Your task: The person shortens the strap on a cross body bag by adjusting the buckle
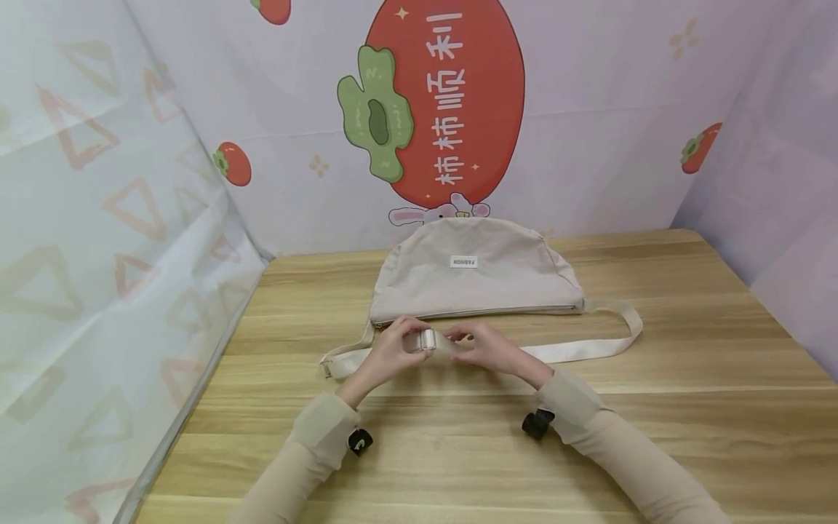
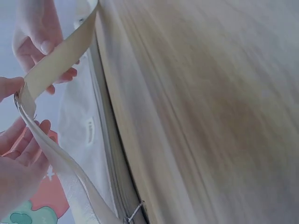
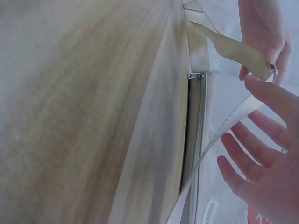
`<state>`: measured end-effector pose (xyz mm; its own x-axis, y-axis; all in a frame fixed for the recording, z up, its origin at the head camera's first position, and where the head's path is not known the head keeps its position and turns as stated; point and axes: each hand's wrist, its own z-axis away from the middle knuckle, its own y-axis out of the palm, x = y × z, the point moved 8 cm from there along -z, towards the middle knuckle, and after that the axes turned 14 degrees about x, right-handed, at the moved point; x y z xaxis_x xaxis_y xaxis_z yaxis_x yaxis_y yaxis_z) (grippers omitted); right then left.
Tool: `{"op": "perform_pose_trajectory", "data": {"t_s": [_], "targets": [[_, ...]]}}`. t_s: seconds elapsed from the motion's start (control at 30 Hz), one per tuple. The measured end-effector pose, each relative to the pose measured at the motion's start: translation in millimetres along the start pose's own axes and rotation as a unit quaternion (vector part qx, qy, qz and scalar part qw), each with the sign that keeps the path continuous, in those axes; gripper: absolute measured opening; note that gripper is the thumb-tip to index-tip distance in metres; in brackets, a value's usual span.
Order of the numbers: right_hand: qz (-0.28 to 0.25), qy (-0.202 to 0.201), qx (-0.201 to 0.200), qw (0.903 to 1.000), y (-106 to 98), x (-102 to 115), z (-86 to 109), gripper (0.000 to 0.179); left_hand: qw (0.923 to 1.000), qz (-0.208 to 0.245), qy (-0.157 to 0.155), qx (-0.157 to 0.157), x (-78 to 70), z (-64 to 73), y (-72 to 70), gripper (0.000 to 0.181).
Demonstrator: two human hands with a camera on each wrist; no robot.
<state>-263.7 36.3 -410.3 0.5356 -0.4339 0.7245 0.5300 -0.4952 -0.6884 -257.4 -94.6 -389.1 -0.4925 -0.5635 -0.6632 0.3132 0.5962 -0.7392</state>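
A beige bag [image 1: 471, 284] lies on the table with its zip edge toward me. Its long pale strap [image 1: 583, 351] is lifted in the middle, between my two hands. My left hand [image 1: 389, 354] pinches the strap at the metal slider buckle [image 1: 428, 339], thumb on one side and fingers on the other. Just right of the buckle, my right hand [image 1: 487, 348] holds the strap loosely between thumb and fingers. In the right wrist view, the right fingers [image 3: 250, 154] are spread behind the strap, while the left thumb sits at the buckle [image 3: 274, 72].
The wooden table [image 1: 707, 407] carries the bag near its back edge. Behind it hangs a printed cloth [image 1: 589, 145] with persimmon pictures, and more cloth [image 1: 131, 240] borders the left side. A second strap fitting [image 1: 327, 367] rests at the left.
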Motion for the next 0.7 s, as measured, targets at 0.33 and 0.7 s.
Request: {"op": "perform_pose_trajectory", "data": {"t_s": [0.33,0.7], "targets": [[-0.064,-0.022,-0.074,0.9950,-7.7,12.4,14.4,0.040,0.9950,0.092,0.002,-0.039,-36.1,14.0,-18.6,0.037],[-0.110,-0.061,-0.140,0.9821,-25.5,53.8,38.1,0.029,0.9864,0.160,0.003,-0.037,-57.3,25.8,-26.7,0.035]]}}
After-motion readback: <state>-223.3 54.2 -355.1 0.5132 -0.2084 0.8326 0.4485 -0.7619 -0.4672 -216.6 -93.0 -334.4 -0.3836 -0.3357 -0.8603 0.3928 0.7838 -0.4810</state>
